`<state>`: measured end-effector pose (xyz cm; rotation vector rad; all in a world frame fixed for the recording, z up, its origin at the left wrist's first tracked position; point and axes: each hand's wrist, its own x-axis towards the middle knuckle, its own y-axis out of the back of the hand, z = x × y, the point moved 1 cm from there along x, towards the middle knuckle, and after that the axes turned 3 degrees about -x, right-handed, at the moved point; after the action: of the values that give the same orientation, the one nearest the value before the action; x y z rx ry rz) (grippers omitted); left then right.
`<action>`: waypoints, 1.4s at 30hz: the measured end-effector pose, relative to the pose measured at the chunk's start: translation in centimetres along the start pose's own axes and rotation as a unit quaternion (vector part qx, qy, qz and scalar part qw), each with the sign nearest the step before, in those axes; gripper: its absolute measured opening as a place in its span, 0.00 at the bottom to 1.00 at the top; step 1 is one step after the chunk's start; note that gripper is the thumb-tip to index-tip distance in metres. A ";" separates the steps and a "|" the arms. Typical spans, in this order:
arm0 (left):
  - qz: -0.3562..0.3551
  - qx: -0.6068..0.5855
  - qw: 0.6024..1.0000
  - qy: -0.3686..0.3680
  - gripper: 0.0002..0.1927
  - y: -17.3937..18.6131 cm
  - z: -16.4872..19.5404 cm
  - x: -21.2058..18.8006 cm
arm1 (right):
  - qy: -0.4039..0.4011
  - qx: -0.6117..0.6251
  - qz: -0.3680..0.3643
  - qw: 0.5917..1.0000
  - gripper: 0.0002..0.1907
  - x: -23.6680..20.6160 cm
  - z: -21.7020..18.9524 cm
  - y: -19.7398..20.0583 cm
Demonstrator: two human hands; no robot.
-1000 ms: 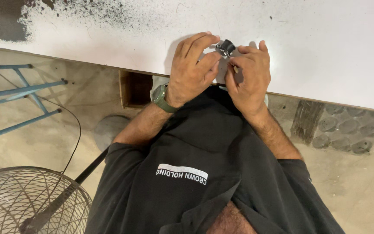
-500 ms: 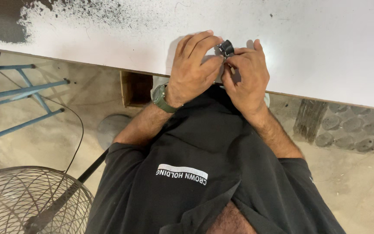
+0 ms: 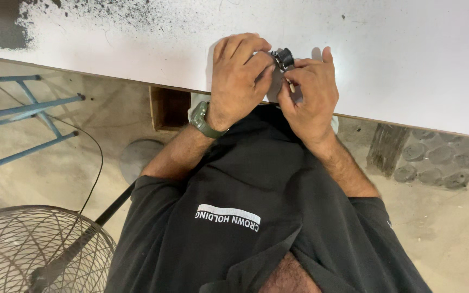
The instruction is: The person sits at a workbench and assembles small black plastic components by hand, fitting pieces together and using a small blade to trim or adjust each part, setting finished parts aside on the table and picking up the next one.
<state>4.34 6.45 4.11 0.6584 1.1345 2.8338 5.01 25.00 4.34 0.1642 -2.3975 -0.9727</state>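
Head view, and we see both hands bunched together at the near edge of the white table (image 3: 408, 70). Our left hand (image 3: 240, 81) is curled over, fingers bent down and pressed around a small part that is mostly hidden beneath them. Our right hand (image 3: 310, 92) sits just beside it, touching it, thumb and forefinger pinching toward the small black and silver part (image 3: 284, 57) that pokes up between the two hands. We cannot tell exactly how much of that part each hand grips.

Against half a second ago, very little has shifted: the hands stay locked in the same spot, the part still sits at the fingertips, and the right fingers look only slightly re-set around it.

A green watch (image 3: 202, 120) rides on the left wrist. Down to the left of the hands stands a wire fan guard (image 3: 39, 249), with a blue metal frame (image 3: 28, 125) further left.
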 end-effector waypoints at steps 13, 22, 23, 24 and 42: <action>0.009 -0.002 1.000 -0.010 0.05 0.3 -0.2 0.0 | 0.053 0.007 0.014 0.998 0.19 -1.0 -0.3 -1.0; 0.002 -0.012 1.000 -0.017 0.06 0.3 -0.5 -0.1 | 0.051 -0.023 0.025 0.998 0.17 -0.4 -0.6 -1.4; 0.001 -0.010 1.000 -0.015 0.06 0.4 -0.5 -0.1 | 0.054 -0.029 0.019 0.998 0.17 -0.3 -0.6 -1.4; 0.000 -0.007 1.000 -0.014 0.06 0.4 -0.4 -0.1 | 0.052 -0.030 0.014 0.998 0.17 -0.2 -0.7 -1.3; 0.004 -0.010 1.000 -0.005 0.06 0.5 -0.5 1.4 | -0.014 -0.118 -0.070 0.990 0.21 2.1 0.2 1.3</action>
<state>2.93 5.99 4.61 0.6750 1.1036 2.8412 3.27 25.50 6.01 0.2355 -2.2970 -1.3227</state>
